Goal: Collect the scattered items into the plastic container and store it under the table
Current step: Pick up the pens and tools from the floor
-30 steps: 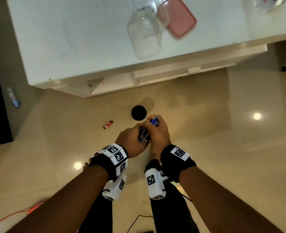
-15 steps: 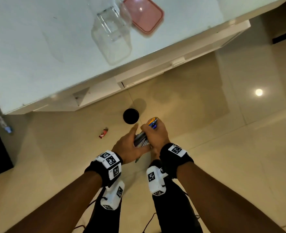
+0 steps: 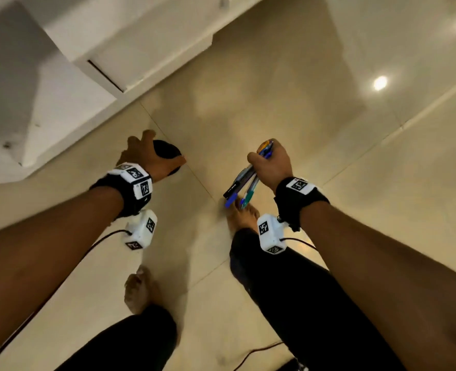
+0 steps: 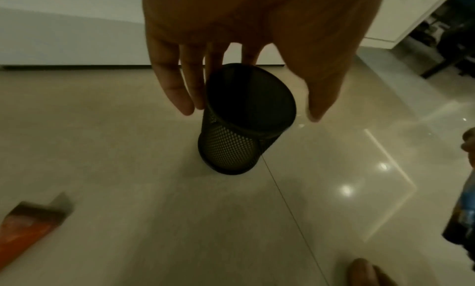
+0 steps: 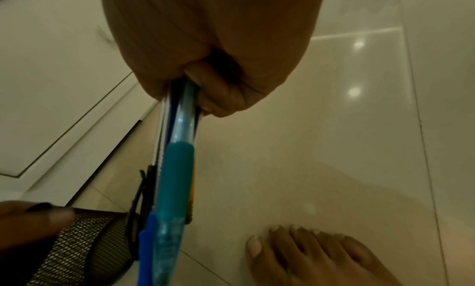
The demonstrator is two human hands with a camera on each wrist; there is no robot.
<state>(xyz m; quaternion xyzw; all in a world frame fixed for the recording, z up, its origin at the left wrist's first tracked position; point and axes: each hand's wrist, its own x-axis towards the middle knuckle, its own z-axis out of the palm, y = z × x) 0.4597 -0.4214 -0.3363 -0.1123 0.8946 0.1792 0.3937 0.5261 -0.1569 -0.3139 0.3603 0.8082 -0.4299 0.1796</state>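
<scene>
A black mesh pen cup stands upright on the floor near the white table's base. My left hand reaches down over it with straight, spread fingers. In the left wrist view the fingers lie against the cup's rim and the thumb stays just clear on the other side. My right hand grips a bundle of several pens to the right of the cup, their blue and teal ends pointing down. The plastic container is out of view.
A red-orange item lies on the tiles left of the cup. The white table base fills the upper left. My bare feet stand on the floor below the hands, with thin cables near them.
The hands have parted. My left hand let go of the pen bundle and moved left to the black cup, and the right hand keeps the pens. The view dropped, so the tabletop is gone.
</scene>
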